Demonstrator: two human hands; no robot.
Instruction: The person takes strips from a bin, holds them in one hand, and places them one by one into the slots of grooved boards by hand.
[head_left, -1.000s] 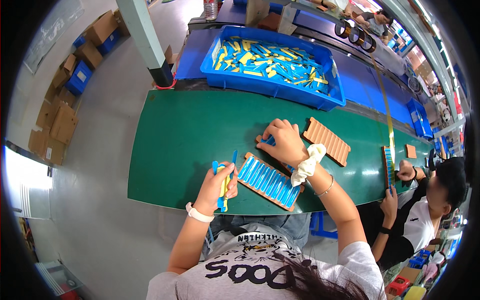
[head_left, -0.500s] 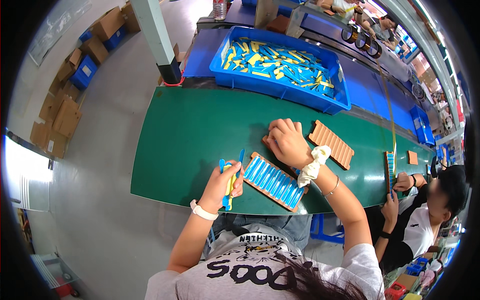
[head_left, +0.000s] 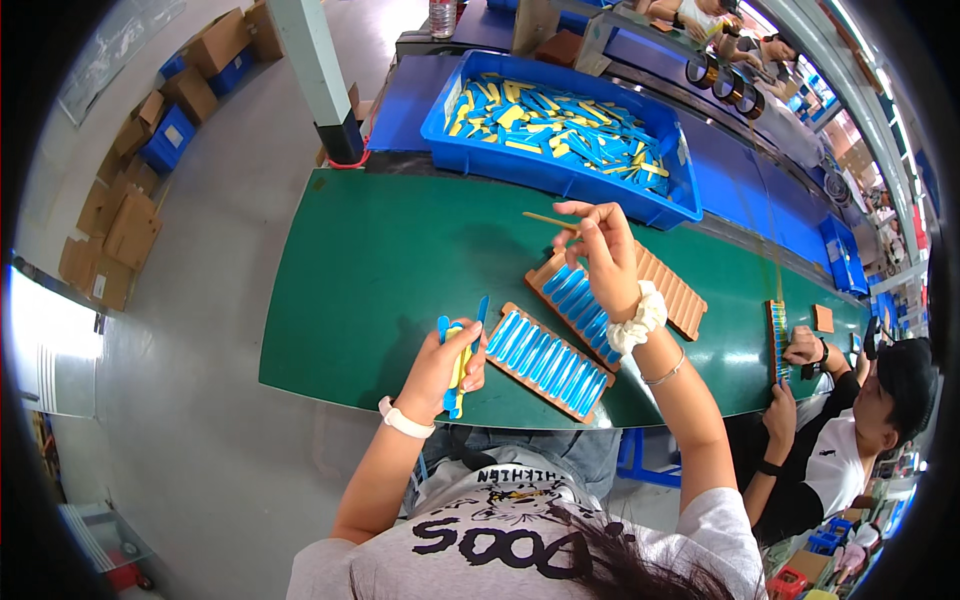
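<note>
My left hand (head_left: 452,365) is closed round a small bunch of flat blue and yellow strips (head_left: 457,372), held over the table's front edge. A single thin yellowish strip (head_left: 545,219) is pinched in my right hand (head_left: 605,245), which is raised above the table. Beside my left hand lies a brown grooved rack (head_left: 590,410) with blue strips in its grooves. Below my right hand sits a second grooved rack (head_left: 541,262) with blue strips, partly hidden by the hand and wrist. Behind it is a third rack (head_left: 672,290) with no strips visible in its grooves.
A blue bin (head_left: 560,178) full of loose blue and yellow strips stands behind the green table (head_left: 350,270). To the right, a co-worker (head_left: 850,430) handles another rack (head_left: 777,335). A post (head_left: 318,85) rises at the table's far left corner.
My right hand has lifted off the second rack and moved slightly right, uncovering its blue strips; the thin strip now shows in its fingers. My left hand has barely moved.
</note>
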